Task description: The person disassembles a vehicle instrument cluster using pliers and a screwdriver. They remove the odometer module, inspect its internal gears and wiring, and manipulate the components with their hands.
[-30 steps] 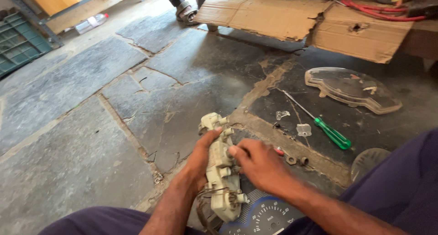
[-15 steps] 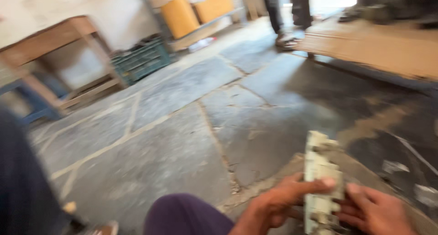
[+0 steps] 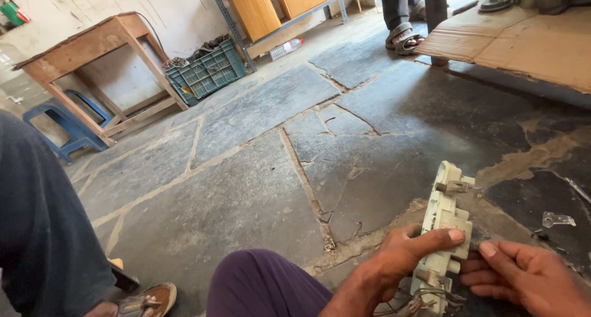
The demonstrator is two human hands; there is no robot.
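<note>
Pale green plastic housing stands nearly upright low at the right of the head view, held above the cracked stone floor by both hands. Left hand grips it from the side, thumb laid across its front face and fingers wrapped behind. Right hand holds the other side, fingertips touching the housing's edge, so the grip of each hand is closed on the part. Loose wires hang from its lower end. A purple-clad knee sits just left of the hands. Farther off, a wooden table stands by the wall, with a green crate beside it and a blue stool near its leg. Cardboard lies at the upper right, beside another person's sandalled foot.
</note>
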